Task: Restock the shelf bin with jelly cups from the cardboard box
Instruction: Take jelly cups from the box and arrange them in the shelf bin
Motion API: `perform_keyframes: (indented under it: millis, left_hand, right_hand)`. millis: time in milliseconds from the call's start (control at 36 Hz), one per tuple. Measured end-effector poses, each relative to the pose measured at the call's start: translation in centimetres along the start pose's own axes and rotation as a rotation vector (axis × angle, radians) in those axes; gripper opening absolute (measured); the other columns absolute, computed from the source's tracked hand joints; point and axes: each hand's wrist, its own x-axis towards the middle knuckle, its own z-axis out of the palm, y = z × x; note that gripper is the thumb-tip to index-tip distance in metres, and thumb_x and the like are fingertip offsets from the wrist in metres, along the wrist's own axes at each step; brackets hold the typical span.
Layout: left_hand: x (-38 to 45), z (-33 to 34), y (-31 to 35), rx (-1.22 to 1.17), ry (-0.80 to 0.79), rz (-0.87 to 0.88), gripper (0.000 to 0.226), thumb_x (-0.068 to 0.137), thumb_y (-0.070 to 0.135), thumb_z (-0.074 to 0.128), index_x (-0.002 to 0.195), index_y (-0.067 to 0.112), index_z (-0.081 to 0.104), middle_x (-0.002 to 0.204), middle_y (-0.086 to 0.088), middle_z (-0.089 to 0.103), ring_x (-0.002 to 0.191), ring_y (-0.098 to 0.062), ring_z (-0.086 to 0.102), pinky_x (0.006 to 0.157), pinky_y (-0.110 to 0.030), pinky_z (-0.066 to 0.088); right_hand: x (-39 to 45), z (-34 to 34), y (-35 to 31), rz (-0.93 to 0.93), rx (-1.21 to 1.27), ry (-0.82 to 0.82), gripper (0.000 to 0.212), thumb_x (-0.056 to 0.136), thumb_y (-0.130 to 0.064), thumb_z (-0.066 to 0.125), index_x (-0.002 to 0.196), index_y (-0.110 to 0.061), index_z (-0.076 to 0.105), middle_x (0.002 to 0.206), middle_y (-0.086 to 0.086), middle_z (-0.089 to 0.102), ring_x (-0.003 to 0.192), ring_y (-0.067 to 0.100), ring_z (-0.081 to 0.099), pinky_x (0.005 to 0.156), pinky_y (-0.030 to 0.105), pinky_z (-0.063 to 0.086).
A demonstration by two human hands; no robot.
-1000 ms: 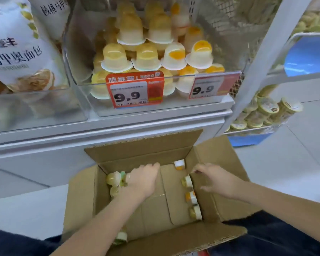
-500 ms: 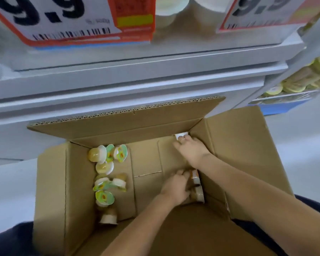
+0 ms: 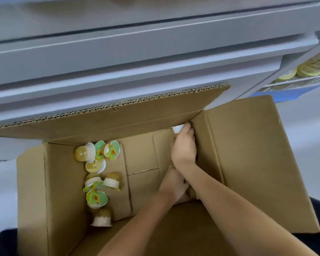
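Grey shelf ledge [image 3: 137,58] above — yellow-lidded tubs [image 3: 310,68] far right.

My arms are bare from the elbow down, with no sleeves, watch or bands on either wrist. My left hand [image 3: 174,183] and right hand [image 3: 184,147] wear no gloves and no rings that I can make out. Dark navy cloth, my trousers [image 3: 2,242], shows at the bottom corners on both sides.
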Motion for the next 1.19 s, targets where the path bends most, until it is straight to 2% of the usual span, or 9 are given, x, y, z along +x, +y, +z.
perform_keyframes:
  millis: [83,167,278,444,583,750,944,1000,1194]
  left_hand:
    - [-0.9,-2.0,-1.4,-0.078,0.088,-0.149,0.015,0.085,0.018,0.06,0.096,0.008,0.06,0.096,-0.013,0.062,0.086,-0.022,0.057,0.075,-0.027,0.04]
    - [-1.8,-4.6,-3.0,-0.172,0.228,-0.257,0.035,0.077,0.018,0.073,0.109,0.016,0.058,0.098,0.003,0.064,0.086,-0.007,0.055,0.067,-0.016,0.035]
    - [-2.7,-7.8,-4.5,-0.28,0.405,-0.297,0.047,0.07,0.008,0.078,0.107,0.027,0.055,0.097,0.011,0.065,0.093,-0.008,0.063,0.085,-0.026,0.051]
    - [-3.6,-10.4,-4.1,-0.341,0.48,-0.247,0.05,0.066,0.003,0.08,0.099,0.03,0.055,0.096,0.009,0.066,0.093,-0.009,0.063,0.084,-0.025,0.051]
    - [-4.6,-12.1,-2.2,-0.372,0.483,-0.186,0.054,0.066,0.0,0.081,0.093,0.036,0.051,0.093,0.012,0.064,0.093,-0.011,0.063,0.083,-0.024,0.05]
    - [-6.4,-16.4,2.2,-0.341,0.406,-0.046,0.054,0.062,-0.006,0.081,0.087,0.032,0.05,0.088,0.012,0.062,0.076,0.005,0.058,0.074,-0.017,0.047]
    - [-10.7,-25.2,10.5,-0.194,0.195,0.113,0.058,0.06,-0.007,0.083,0.104,0.015,0.052,0.099,-0.002,0.062,0.091,-0.012,0.059,0.075,-0.012,0.048]
    - [-12.9,-27.0,13.1,-0.141,0.15,0.15,0.056,0.062,-0.006,0.082,0.102,0.018,0.052,0.098,0.002,0.063,0.092,-0.009,0.059,0.076,-0.011,0.048]
    - [-19.1,-28.5,17.0,-0.175,0.106,0.14,0.047,0.067,0.016,0.084,0.104,0.019,0.056,0.095,0.004,0.072,0.088,-0.013,0.066,0.091,-0.035,0.05]
  right_hand:
    - [0.6,1.1,-1.0,0.129,0.129,0.065,0.052,0.091,-0.008,0.058,0.136,-0.005,0.032,0.135,0.014,0.047,0.115,0.024,0.056,0.092,0.028,0.045]
    - [0.4,1.8,-1.6,0.194,0.279,0.138,0.052,0.089,-0.003,0.058,0.136,-0.006,0.035,0.136,0.015,0.045,0.118,0.031,0.05,0.097,0.034,0.04]
    - [0.2,1.8,-1.9,0.2,0.427,0.182,0.051,0.086,-0.001,0.059,0.133,-0.004,0.04,0.14,0.017,0.041,0.126,0.035,0.041,0.105,0.037,0.033]
    - [-0.7,0.3,-1.1,0.179,0.586,0.096,0.054,0.081,-0.007,0.069,0.13,-0.004,0.047,0.132,0.014,0.048,0.122,0.029,0.046,0.095,0.024,0.033]
    - [-2.5,-2.9,-0.1,0.092,0.733,-0.01,0.048,0.075,-0.004,0.072,0.121,-0.01,0.057,0.119,0.006,0.058,0.111,0.022,0.055,0.095,0.026,0.042]
    - [-4.2,-10.0,-0.1,-0.047,0.904,-0.504,0.052,0.077,-0.018,0.079,0.125,-0.014,0.061,0.12,0.002,0.065,0.113,0.019,0.061,0.1,0.037,0.048]
    - [-6.5,-23.2,-0.5,-0.197,1.217,-0.844,0.066,0.073,-0.017,0.08,0.132,-0.007,0.051,0.126,0.012,0.062,0.114,0.021,0.062,0.096,0.029,0.051]
    - [-7.6,-26.5,-1.1,-0.296,1.156,-0.878,0.081,0.057,-0.029,0.091,0.127,-0.01,0.056,0.122,0.012,0.065,0.112,0.022,0.063,0.097,0.03,0.05]
    - [-12.2,-34.3,-5.0,-0.637,0.921,-0.688,0.043,0.073,-0.01,0.07,0.115,-0.016,0.065,0.114,0.001,0.069,0.104,0.013,0.064,0.09,0.028,0.054]
